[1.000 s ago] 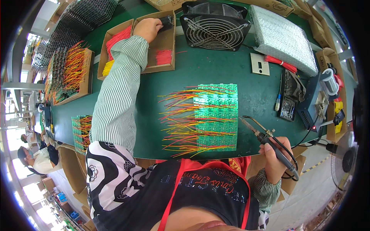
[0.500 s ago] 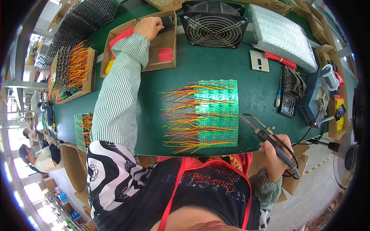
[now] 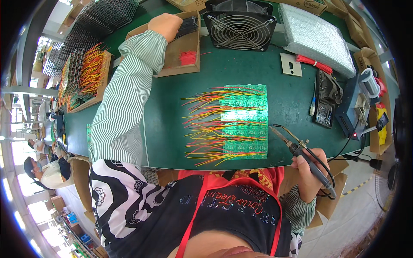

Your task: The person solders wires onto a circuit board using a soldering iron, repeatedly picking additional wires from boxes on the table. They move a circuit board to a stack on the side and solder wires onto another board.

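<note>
My right hand (image 3: 310, 168) is wrapped round the dark handle of a soldering iron (image 3: 309, 161) with a thin curved feed tube. Its tip is near the right edge of a green circuit board panel (image 3: 244, 122). Red, yellow and dark wires (image 3: 204, 124) lie in bunches over the panel, their ends spreading left. My left hand (image 3: 165, 26) reaches into a divided cardboard box (image 3: 176, 71), beside black wires (image 3: 187, 26); its fingertips are hidden. Short red wires (image 3: 188, 57) sit in the box's near compartment.
At the back stands a black fan (image 3: 240, 30), with a bubble-wrapped package (image 3: 316, 38) to its right. A soldering station (image 3: 350, 105) and a black parts tray (image 3: 325, 109) are at the right. On the left, another box holds wired boards (image 3: 90, 75). People are in the background.
My left hand has shifted a little left and back within the box, away from the black wires. The right hand still holds the soldering iron in nearly the same place.
</note>
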`<state>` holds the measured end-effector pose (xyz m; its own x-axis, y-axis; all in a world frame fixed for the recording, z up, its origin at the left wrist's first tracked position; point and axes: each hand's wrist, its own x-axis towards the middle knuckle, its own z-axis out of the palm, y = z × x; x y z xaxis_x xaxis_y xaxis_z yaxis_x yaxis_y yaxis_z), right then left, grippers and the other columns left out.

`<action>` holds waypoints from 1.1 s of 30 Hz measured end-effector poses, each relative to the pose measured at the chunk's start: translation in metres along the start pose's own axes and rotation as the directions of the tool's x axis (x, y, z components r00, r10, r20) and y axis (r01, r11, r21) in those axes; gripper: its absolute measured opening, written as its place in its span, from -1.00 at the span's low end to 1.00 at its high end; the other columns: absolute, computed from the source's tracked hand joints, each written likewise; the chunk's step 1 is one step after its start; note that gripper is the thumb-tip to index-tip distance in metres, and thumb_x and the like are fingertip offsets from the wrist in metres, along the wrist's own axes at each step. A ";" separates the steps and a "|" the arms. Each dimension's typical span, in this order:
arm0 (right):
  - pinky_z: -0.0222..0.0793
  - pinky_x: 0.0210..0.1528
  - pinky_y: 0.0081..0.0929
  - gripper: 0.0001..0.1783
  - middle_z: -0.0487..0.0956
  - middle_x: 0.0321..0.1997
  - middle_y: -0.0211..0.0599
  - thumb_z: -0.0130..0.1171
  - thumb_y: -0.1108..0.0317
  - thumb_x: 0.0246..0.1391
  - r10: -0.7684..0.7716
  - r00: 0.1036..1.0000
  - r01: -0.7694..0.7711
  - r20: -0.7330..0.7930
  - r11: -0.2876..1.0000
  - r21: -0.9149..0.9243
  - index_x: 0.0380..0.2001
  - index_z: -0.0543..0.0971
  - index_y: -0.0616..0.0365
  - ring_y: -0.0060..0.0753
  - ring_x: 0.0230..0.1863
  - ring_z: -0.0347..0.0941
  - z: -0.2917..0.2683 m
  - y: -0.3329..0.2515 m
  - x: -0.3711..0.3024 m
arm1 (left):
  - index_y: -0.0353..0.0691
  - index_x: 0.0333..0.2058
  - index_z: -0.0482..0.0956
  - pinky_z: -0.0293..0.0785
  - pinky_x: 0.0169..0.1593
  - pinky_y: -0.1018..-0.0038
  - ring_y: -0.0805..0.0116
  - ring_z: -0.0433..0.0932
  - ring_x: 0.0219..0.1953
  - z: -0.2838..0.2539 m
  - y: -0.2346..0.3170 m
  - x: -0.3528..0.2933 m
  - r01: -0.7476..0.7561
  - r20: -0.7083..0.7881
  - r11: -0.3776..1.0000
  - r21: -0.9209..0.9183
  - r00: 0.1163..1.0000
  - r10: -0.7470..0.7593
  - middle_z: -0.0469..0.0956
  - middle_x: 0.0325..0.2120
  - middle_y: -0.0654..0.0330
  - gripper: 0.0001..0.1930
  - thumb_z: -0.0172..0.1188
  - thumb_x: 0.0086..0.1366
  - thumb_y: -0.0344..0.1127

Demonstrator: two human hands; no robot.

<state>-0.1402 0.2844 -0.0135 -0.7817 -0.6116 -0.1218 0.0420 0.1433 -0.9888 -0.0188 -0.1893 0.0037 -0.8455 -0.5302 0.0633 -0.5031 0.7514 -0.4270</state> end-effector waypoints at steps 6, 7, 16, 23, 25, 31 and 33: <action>0.44 -0.41 -0.64 -0.82 0.57 -0.51 -0.20 0.17 0.56 -0.10 0.014 1.000 -0.014 -0.013 1.000 -0.008 -0.37 0.43 0.32 -0.52 -0.51 0.51 -0.001 -0.003 -0.002 | -0.19 -0.40 0.55 0.42 -0.16 0.25 0.08 0.52 -0.23 0.052 -0.005 0.019 0.157 0.073 0.882 -0.445 0.988 -0.139 0.56 -0.40 0.06 -0.85 0.24 0.07 -0.27; 0.44 -0.41 -0.64 -0.82 0.57 -0.51 -0.20 0.17 0.56 -0.10 0.014 1.000 -0.014 -0.015 1.000 -0.010 -0.37 0.43 0.32 -0.52 -0.51 0.51 -0.001 -0.003 -0.002 | -0.19 -0.38 0.56 0.42 -0.15 0.26 0.08 0.52 -0.24 0.059 -0.005 0.021 0.195 0.094 0.848 -0.494 0.981 -0.171 0.56 -0.39 0.05 -0.82 0.25 0.07 -0.25; 0.44 -0.40 -0.63 -0.81 0.57 -0.50 -0.17 0.17 0.57 -0.10 0.026 1.000 -0.026 -0.013 1.000 0.009 -0.37 0.43 0.33 -0.51 -0.51 0.51 0.003 -0.004 0.003 | -0.24 -0.34 0.59 0.41 -0.14 0.27 0.07 0.53 -0.25 0.082 -0.005 0.028 0.211 0.086 0.763 -0.612 0.976 -0.201 0.57 -0.40 0.01 -0.79 0.22 0.10 -0.23; 0.44 -0.39 -0.62 -0.80 0.57 -0.49 -0.18 0.19 0.57 -0.10 0.028 0.999 -0.029 -0.016 1.000 -0.011 -0.35 0.43 0.34 -0.51 -0.50 0.51 0.003 -0.004 0.005 | -0.20 -0.34 0.56 0.41 -0.21 0.29 0.13 0.54 -0.32 0.086 -0.008 0.030 0.156 -0.024 0.783 -0.602 0.977 -0.214 0.56 -0.44 0.05 -0.80 0.17 0.16 -0.20; 0.44 -0.38 -0.61 -0.79 0.57 -0.49 -0.18 0.19 0.57 -0.10 0.036 0.999 -0.036 -0.014 0.999 -0.011 -0.35 0.43 0.34 -0.51 -0.50 0.51 0.004 -0.003 0.005 | -0.19 -0.34 0.56 0.41 -0.20 0.27 0.08 0.53 -0.30 0.089 -0.015 0.028 0.131 -0.071 0.829 -0.544 0.977 -0.201 0.56 -0.43 0.03 -0.80 0.17 0.16 -0.20; 0.44 -0.32 -0.61 -0.79 0.58 -0.45 -0.19 0.22 0.54 -0.09 0.025 0.999 -0.025 0.028 1.000 0.006 -0.34 0.45 0.33 -0.52 -0.45 0.51 0.003 -0.002 0.004 | -0.17 -0.32 0.48 0.40 -0.20 0.18 -0.02 0.52 -0.26 0.088 -0.012 0.026 0.134 -0.070 0.899 -0.416 0.981 -0.178 0.55 -0.39 -0.03 -0.84 0.11 0.20 -0.22; 0.44 -0.31 -0.60 -0.78 0.58 -0.45 -0.19 0.22 0.54 -0.08 0.015 0.999 -0.015 0.033 1.000 0.005 -0.33 0.45 0.33 -0.51 -0.45 0.51 0.000 0.000 0.003 | -0.17 -0.30 0.48 0.40 -0.20 0.18 -0.02 0.52 -0.26 0.089 -0.011 0.025 0.127 -0.085 0.895 -0.428 0.980 -0.180 0.55 -0.39 -0.04 -0.83 0.11 0.20 -0.22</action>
<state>-0.1423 0.2826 -0.0139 -0.7599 -0.6349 -0.1396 0.0572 0.1487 -0.9872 -0.0186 -0.2459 -0.0698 -0.7532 -0.6216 0.2153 -0.6344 0.7729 0.0120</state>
